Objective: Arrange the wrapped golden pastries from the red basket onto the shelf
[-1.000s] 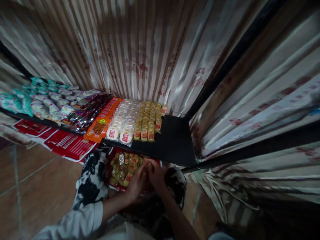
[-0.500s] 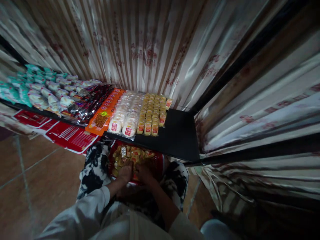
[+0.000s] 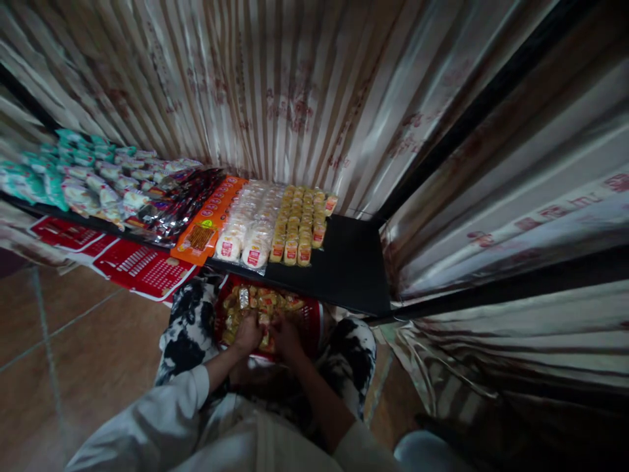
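Observation:
Between my knees sits a red basket [image 3: 314, 321] with small yellow-wrapped snacks [image 3: 268, 299] heaped in it. My left hand [image 3: 249, 333] is over the front left of the heap, its fingers curled closed. Close beside it, my right hand [image 3: 285, 335] is closed too, over the basket's middle. Whatever lies between the fingers is too dark and small to make out. Just beyond the basket, neat rows of matching yellow packs [image 3: 297, 226] stand on a black shelf [image 3: 351, 262].
Left of the yellow rows lie round white packaged cakes [image 3: 255, 246], an orange packet [image 3: 199, 236], dark shiny packets [image 3: 170, 219] and green-and-white packets [image 3: 73, 164]. Red printed sheets [image 3: 142, 265] hang below the shelf's front edge. A striped curtain [image 3: 289, 85] hangs behind, near black frame bars [image 3: 442, 157].
My left hand has shifted slightly up and right, and my right hand slightly up; they stay close together over the basket. The shelf rows look the same.

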Demonstrator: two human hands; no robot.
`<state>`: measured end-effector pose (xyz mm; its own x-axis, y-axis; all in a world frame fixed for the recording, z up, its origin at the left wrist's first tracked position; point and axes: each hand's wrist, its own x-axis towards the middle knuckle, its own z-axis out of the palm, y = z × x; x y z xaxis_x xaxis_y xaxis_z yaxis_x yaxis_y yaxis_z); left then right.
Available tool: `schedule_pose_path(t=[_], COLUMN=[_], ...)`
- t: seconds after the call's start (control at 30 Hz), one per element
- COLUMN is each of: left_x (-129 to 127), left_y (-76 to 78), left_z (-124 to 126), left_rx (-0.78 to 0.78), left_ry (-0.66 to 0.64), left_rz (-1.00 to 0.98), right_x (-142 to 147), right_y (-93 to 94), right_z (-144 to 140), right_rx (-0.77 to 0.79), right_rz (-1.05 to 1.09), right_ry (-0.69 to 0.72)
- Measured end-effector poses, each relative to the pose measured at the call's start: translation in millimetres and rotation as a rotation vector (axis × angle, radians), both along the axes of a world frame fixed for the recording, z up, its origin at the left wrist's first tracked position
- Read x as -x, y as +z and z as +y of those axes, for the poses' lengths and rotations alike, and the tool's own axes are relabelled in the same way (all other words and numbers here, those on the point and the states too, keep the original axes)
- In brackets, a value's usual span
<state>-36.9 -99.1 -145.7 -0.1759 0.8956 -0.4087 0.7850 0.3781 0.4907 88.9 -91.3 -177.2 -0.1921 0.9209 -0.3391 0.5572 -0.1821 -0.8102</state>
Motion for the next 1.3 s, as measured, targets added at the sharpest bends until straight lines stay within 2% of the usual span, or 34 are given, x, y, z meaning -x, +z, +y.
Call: schedule_pose_path(t=[0.07, 0.23, 0.37, 0.63, 0.8, 0.9, 1.07, 1.2, 1.3], left_x=[0, -3, -10, -39, -61, -75, -100, -117, -127], left_y=[6.9, 28.6, 47.7, 74.6, 99.0, 113.2, 133.0, 139.5, 139.5], left_z=[2, 4, 6, 20, 36, 55, 100, 140, 167], left_rx=[-0.031, -0.167, -0.16, -0.287, -0.3, -0.344, -0.418, -0.476, -0.463], left_ry=[0.046, 0.11, 0.14, 0.043, -0.008, -0.051, -0.079, -0.073, -0.065], left_rz=[-0.064, -0.144, -0.222, -0.365, -0.468, -0.5, -0.507, -0.489, -0.472], right_x=[0, -2, -7, -30, -48, -61, -83, -99, -109], right_y=[4.0, 19.8, 30.9, 40.1, 59.6, 78.1, 104.1, 112.0, 113.0], right_z=[0, 3, 8, 0, 5, 23, 71, 110, 135], right_rx=[-0.039, -0.091, -0.107, -0.189, -0.22, -0.3, -0.413, -0.449, -0.453], right_rz=[0.057, 0.216, 0.26, 0.506, 0.581, 0.547, 0.503, 0.485, 0.481], right_ry=[-0.08, -0.158, -0.211, -0.294, -0.388, -0.459, -0.504, -0.493, -0.515])
